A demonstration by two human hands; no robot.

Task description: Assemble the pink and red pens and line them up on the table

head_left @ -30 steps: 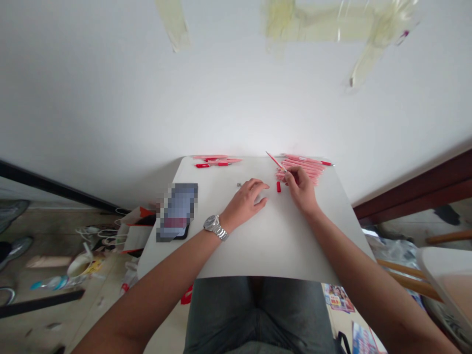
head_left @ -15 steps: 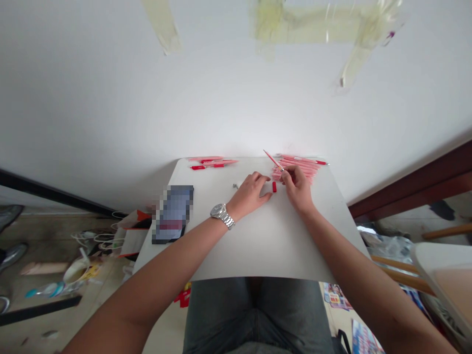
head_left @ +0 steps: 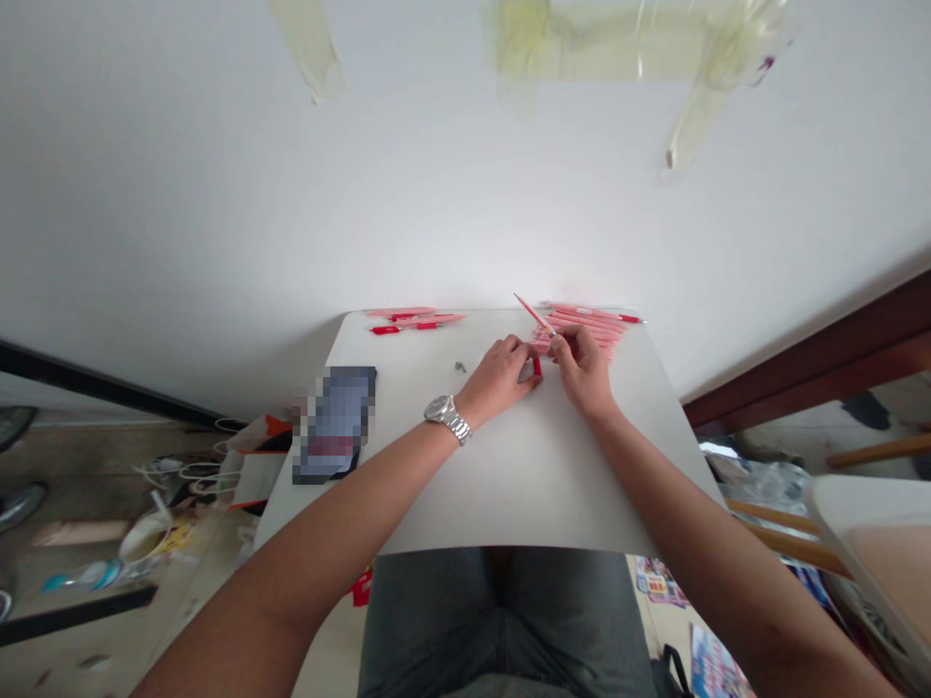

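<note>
My right hand (head_left: 582, 366) pinches a thin red pen refill (head_left: 530, 312) that points up and to the left. My left hand (head_left: 501, 373), with a silver watch on its wrist, has its fingers curled around a small red cap (head_left: 537, 366) lying on the white table (head_left: 509, 485). The two hands almost touch. Just behind my right hand lies a pile of pink pen barrels (head_left: 589, 325). A tiny metal part (head_left: 460, 366) rests on the table left of my left hand.
A few red and pink pens (head_left: 411, 320) lie at the table's far left corner. A dark phone (head_left: 336, 419) sits at the left edge. The white wall rises right behind the table. Bags, cables and clutter cover the floor on the left; a chair (head_left: 865, 543) stands at the right.
My left hand has slid right from the open table to the red cap and closed its fingers on it. My right hand has kept hold of the refill.
</note>
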